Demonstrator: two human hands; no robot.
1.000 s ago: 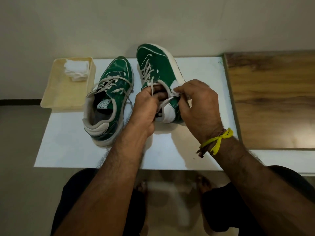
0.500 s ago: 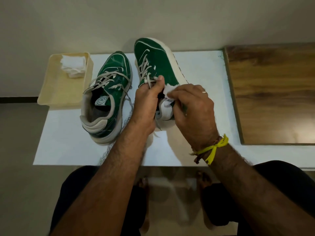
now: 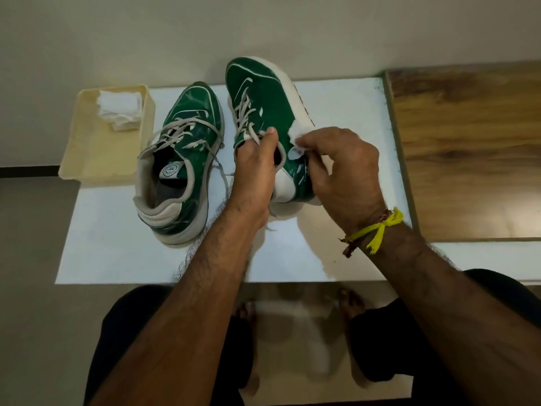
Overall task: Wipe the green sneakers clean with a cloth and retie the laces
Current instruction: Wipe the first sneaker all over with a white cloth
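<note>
Two hands at work: left hand [image 3: 257, 168] grips the tilted green leather sneaker [image 3: 263, 95] at its collar, right hand [image 3: 342, 168] pinches a white cloth [image 3: 298, 136] against its side.

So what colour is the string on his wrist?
Bright yellow string, on the right wrist; the head view shows it.

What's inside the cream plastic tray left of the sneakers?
Inside the cream plastic tray, a crumpled pile of white cloths sits at the far end. The rest shows bare tray floor. Anything under the pile is covered.
</note>
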